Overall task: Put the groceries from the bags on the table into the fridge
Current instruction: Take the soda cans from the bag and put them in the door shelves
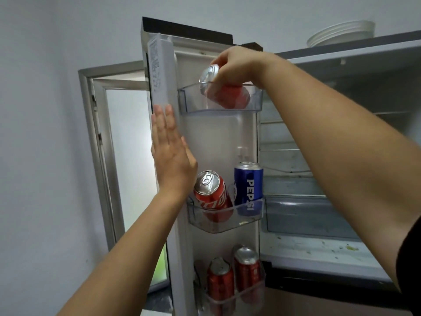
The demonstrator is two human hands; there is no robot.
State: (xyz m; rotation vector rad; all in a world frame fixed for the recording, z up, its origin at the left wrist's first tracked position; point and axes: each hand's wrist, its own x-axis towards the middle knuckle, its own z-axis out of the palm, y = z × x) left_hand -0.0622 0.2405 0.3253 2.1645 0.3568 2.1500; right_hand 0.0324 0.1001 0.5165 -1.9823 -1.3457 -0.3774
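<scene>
The fridge door (pixel 159 71) stands open in front of me. My right hand (pixel 237 65) grips a red soda can (pixel 224 94), tilted on its side in the top door shelf (pixel 256 103). My left hand (pixel 170 153) lies flat with fingers together against the door's edge, holding nothing. In the middle door shelf (pixel 225 222) a red can (pixel 211 192) leans left beside an upright blue Pepsi can (pixel 248 185). Two red cans (pixel 234 277) stand in the bottom door shelf.
The fridge interior (pixel 330 156) is open on the right, with wire shelves, a clear drawer and a stained lower shelf (pixel 319 247). White plates (pixel 341 34) sit on top of the fridge. A window frame (pixel 102 144) is behind the door at left.
</scene>
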